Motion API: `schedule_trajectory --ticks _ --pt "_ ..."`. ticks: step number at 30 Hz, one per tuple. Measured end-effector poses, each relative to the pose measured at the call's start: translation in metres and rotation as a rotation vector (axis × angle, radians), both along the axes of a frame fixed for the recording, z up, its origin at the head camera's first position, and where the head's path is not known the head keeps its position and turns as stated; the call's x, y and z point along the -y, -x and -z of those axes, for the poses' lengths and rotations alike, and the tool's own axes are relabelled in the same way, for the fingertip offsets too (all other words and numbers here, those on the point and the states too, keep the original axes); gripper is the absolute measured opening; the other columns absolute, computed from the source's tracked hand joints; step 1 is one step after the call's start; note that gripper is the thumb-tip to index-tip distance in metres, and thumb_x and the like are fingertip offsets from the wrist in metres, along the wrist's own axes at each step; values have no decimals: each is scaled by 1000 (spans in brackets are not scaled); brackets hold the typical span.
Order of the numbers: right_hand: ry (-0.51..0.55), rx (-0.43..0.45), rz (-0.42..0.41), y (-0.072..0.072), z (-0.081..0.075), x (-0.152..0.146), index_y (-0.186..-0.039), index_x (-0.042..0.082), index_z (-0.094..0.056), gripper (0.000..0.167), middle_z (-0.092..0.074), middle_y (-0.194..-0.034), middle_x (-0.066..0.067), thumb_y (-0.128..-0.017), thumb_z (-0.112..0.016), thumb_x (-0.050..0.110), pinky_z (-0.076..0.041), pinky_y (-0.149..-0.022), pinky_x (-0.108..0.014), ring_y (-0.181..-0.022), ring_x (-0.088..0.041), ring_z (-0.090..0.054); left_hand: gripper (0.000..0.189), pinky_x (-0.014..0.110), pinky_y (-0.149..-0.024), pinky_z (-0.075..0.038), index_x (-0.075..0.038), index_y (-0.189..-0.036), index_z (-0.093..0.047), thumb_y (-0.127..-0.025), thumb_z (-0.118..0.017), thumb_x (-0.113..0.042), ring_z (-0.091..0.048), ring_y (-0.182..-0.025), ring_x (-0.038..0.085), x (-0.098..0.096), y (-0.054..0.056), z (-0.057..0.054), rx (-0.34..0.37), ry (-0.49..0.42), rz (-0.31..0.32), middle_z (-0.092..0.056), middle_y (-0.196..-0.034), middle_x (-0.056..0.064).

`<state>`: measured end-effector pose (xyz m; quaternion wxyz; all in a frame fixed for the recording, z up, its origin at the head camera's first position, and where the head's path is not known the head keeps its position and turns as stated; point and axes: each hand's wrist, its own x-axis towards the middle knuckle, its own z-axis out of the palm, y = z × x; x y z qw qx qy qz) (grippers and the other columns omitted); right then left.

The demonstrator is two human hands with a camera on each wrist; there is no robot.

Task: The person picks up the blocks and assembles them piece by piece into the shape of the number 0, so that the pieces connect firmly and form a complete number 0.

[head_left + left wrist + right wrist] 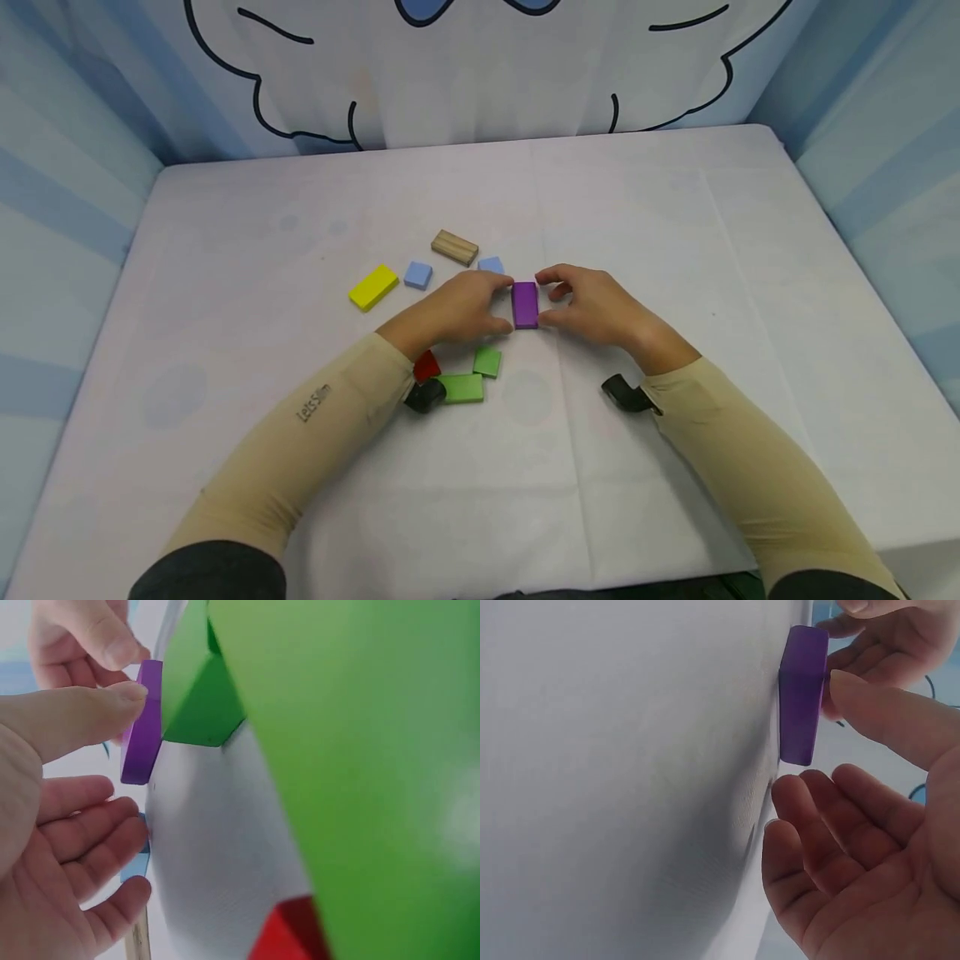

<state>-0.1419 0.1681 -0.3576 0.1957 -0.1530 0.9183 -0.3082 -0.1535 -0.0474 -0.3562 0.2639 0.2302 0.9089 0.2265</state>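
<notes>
**Purple block (525, 306) framed by left hand (468, 307) and right hand (592, 308); grip unconfirmed**

Purple block lies on the white table (675, 500), between my two hands, long side pointing away from me. I read the step as placing or squaring it, or getting ready to take hold; can't tell which. Left hand: thumb and fingers spread, tips at the block's left edge. Right hand: likewise spread, at the right edge. Contact I can't confirm. To shift it, I'd need both hands closing in evenly so it doesn't twist.

Outward: one blue block (491, 265) just beyond the left fingers, partly hidden. Farther left, second blue block (417, 276), wooden block (454, 247), yellow block (373, 287). Near side: small green block (487, 362), longer green block (461, 388), red block (427, 367), partly covered.

Views: only head gives me the yellow block. Left wrist shows the left palm, its lower fingers holding nothing, thumb overlapping the purple block. Right wrist shows the right palm and the purple block's side, none of the other blocks.
</notes>
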Motion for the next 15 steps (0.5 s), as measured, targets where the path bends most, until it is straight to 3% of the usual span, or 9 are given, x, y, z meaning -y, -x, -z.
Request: schedule_trajectory --ticks 9,15 --pt "-21 19 -41 3 1 3 -145 7 -49 62 -60 -130 -15 -89 -73 19 -43 -100 -47 -117 -30 -56 76 38 -115 -31 -6 -153 -39 -92 -74 -34 -41 -139 24 1 4 -9 57 88 13 -45 -153 8" --pt "-9 17 -54 4 3 4 -146 8 -49 63 -60 -127 -17 -89 -75 18 -43 -99 -47 -114 -31 -55 77 37 -114 -33 -4 -152 -40 -91 -75 -34 -43 -138 25 -4 7 -8 20 112 33 -48 -149 10"
